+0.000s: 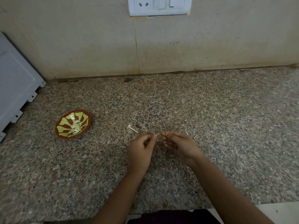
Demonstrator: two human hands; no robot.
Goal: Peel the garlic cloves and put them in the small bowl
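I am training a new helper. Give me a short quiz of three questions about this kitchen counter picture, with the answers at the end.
1. True or false: the bowl already holds peeled garlic cloves.
2. On which side of the left hand and the right hand does the bowl stand? A) the person's left B) the person's right C) between them
3. Fill in: the white plate on the wall carries switches and a ___.
Key: 1 true; 2 A; 3 socket.

Head view: looks forward-down, close over countertop (pixel 226 126).
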